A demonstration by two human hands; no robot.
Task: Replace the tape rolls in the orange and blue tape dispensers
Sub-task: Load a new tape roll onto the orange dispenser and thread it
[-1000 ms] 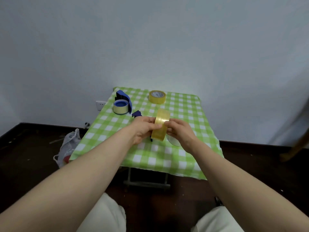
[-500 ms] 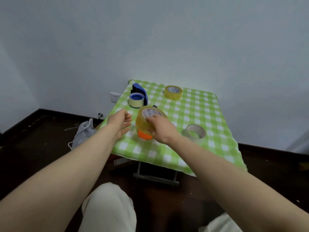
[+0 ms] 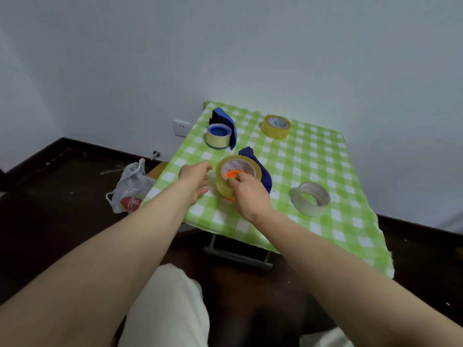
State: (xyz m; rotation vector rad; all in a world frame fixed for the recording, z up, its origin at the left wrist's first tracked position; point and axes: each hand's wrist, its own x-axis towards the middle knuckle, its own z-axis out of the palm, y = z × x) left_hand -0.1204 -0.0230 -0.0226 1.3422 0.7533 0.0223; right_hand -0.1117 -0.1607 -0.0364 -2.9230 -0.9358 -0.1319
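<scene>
The right hand (image 3: 246, 194) gripped the yellow tape roll (image 3: 221, 180) (seated on an orange hub (image 3: 231, 174)); the left hand (image 3: 195, 179) hovered alongside, relaxed.

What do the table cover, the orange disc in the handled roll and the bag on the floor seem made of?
Table cover: thin, faintly glossy sheet, likely plastic or oilcloth; its uneven edge hangs limp. Orange disc inside the tape roll: smooth moulded plastic, evenly bright. Bag: thin translucent plastic film, crumpled, a red item showing through.
</scene>
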